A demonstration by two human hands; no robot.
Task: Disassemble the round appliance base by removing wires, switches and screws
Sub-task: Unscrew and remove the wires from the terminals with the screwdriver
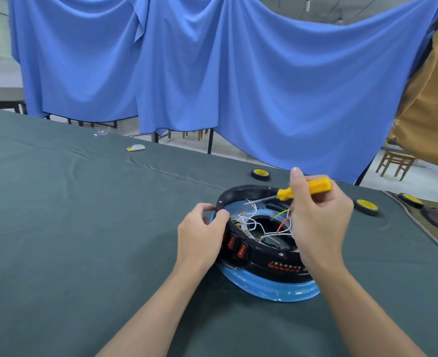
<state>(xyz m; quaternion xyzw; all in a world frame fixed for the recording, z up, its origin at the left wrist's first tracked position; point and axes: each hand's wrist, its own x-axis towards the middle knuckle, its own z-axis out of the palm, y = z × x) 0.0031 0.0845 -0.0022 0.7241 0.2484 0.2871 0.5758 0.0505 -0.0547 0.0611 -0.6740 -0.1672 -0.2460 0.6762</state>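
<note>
Forearms reach forward; left grip (199, 230) pinches the base rim (241, 191), right grip (318, 217), thumb raised, clasps the screwdriver (315, 186).

On the green bench (84, 228) lies a round base (264, 265), black with a blue rim, its white, red and green wires (257, 224) open to view. The left hand (199, 234) pinches its left edge above the red switches (236, 247). The right hand (319, 217) holds a yellow screwdriver (315, 186), tip over the wires

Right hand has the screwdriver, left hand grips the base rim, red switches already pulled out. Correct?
No: head view shows the red switches seated in the wall of the base. Rest holds: right hand holds the screwdriver, left hand grips the rim.
</note>
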